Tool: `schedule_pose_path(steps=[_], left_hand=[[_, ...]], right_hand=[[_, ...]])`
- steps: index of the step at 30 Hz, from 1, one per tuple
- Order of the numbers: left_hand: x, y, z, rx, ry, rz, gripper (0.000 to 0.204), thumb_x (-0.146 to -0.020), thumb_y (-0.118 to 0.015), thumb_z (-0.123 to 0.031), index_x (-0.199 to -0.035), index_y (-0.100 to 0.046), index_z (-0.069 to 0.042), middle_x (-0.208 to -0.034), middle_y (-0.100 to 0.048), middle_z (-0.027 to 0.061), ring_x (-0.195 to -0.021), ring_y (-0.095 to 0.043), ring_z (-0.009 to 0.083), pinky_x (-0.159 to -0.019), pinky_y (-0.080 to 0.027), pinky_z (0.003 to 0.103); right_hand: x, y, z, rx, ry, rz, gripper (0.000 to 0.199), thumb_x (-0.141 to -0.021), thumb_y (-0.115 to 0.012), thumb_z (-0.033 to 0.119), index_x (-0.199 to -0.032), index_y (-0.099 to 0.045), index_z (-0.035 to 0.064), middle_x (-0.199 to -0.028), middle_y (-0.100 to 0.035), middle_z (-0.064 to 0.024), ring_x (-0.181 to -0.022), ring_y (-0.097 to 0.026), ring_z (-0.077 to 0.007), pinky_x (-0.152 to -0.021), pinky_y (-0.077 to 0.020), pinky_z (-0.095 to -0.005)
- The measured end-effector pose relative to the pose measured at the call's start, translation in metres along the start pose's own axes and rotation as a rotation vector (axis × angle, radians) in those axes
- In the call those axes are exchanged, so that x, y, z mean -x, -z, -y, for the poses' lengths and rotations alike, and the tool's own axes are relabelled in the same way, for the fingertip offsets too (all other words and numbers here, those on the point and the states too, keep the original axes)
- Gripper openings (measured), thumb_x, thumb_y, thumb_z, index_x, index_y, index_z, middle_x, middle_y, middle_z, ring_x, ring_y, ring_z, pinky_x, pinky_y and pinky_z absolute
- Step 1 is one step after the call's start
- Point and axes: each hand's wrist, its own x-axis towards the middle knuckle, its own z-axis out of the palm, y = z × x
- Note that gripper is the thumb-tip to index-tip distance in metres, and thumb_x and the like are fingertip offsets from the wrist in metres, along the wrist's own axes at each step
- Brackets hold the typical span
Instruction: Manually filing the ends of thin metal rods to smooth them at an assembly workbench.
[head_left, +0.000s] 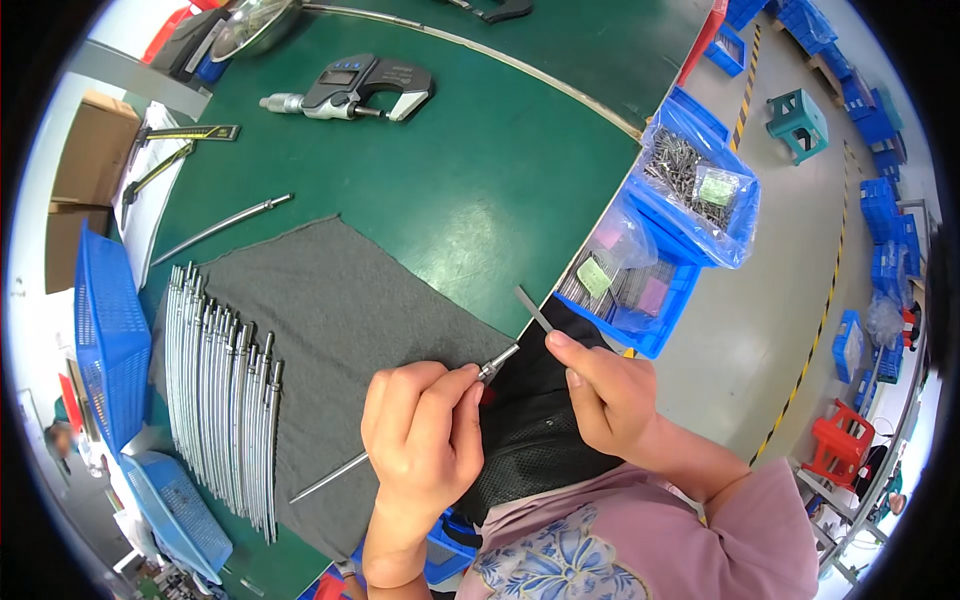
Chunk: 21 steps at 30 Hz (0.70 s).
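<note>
Left hand (425,435) pinching metal rod (500,360) (tail over grey cloth (340,290)); right hand (610,395) gripping flat strip (533,308). Upper blue bin (665,222): small metal parts (675,165); lower bin (655,341): thin metal pieces (628,287).

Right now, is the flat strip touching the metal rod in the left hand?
Apart: the head view shows a clear gap between the flat strip in the right hand and the metal rod in the left hand.

Place: factory workshop
On desk (480,150): digital micrometer (335,92), metal rods (215,390)
Right of desk: parts bins (684,300), striped floor tape (748,85)
</note>
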Motion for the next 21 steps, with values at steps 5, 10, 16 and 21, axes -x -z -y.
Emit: schedule_pose_path(steps=[5, 10, 16, 21], left_hand=[[-0.001, 0.0, 0.0, -0.001, -0.016, -0.009, 0.022, -0.065, -0.074, 0.004, -0.084, -0.066, -0.003, -0.077, -0.056, 0.0067, -0.063, -0.051, 0.0233, -0.053, -0.041, 0.033], [0.0, 0.0, 0.001, 0.01, -0.008, -0.027, 0.022, -0.065, -0.073, 0.005, -0.084, -0.065, -0.003, -0.076, -0.055, 0.0064, -0.063, -0.051, 0.0232, -0.054, -0.041, 0.033], [0.0, -0.005, 0.001, 0.025, -0.008, -0.041, 0.023, -0.064, -0.073, 0.005, -0.084, -0.064, -0.003, -0.077, -0.055, 0.0065, -0.064, -0.051, 0.0233, -0.054, -0.041, 0.033], [0.002, -0.004, 0.0, 0.032, 0.005, -0.046, 0.022, -0.064, -0.072, 0.005, -0.084, -0.065, -0.002, -0.079, -0.057, 0.0071, -0.065, -0.052, 0.0241, -0.055, -0.043, 0.033]], right_hand=[[0.007, 0.004, 0.014, -0.029, 0.057, 0.019, 0.046, -0.077, -0.05, -0.009, -0.12, -0.061, -0.0011, -0.055, -0.052, -0.0032, -0.043, -0.051, -0.0156, -0.042, -0.039, -0.0257], [0.011, -0.012, 0.024, -0.04, 0.086, -0.011, 0.056, -0.07, -0.055, -0.005, -0.125, -0.06, 0.0054, -0.055, -0.042, -0.0017, -0.04, -0.041, -0.0165, -0.039, -0.0351, -0.0289], [0.008, -0.011, 0.029, 0.021, 0.081, 0.031, 0.055, -0.071, -0.054, -0.006, -0.125, -0.059, 0.0025, -0.056, -0.046, -0.0023, -0.041, -0.045, -0.0151, -0.039, -0.037, -0.0272], [0.005, -0.007, 0.042, 0.167, 0.105, 0.103, 0.054, -0.071, -0.054, -0.008, -0.124, -0.058, -0.002, -0.056, -0.046, -0.003, -0.04, -0.044, -0.0151, -0.038, -0.0359, -0.0277]])
